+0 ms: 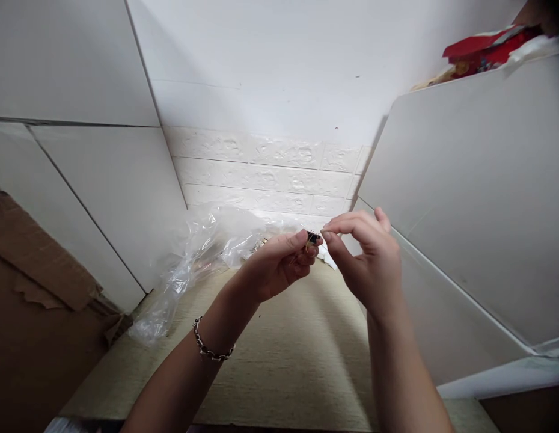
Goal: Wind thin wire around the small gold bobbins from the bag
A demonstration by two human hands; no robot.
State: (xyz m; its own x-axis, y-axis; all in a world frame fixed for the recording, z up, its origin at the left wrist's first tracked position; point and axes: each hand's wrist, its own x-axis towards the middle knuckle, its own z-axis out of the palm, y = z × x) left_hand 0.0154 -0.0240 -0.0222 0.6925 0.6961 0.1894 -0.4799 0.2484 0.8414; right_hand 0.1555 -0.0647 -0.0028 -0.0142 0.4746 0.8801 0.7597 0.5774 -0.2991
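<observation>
Between the thumb and fingers of my left hand (279,260) is a small black piece (312,237) with tiny reddish specks along its upper edge. A thin yellowish strand hangs by it, over the fingers. My right hand (372,258) is closed in a pinch just to the right of the piece, thumb and forefinger together. Whatever sits in that pinch is too small to make out. Both hands are held above the table (279,367).
Behind my left hand lies a crumpled clear plastic bag (180,279), with small things partly visible near it. White panels (117,192) flank the table, and a brick-patterned wall (270,171) closes the back. Brown cardboard (45,258) stands at left; a red packet (478,51) lies upper right.
</observation>
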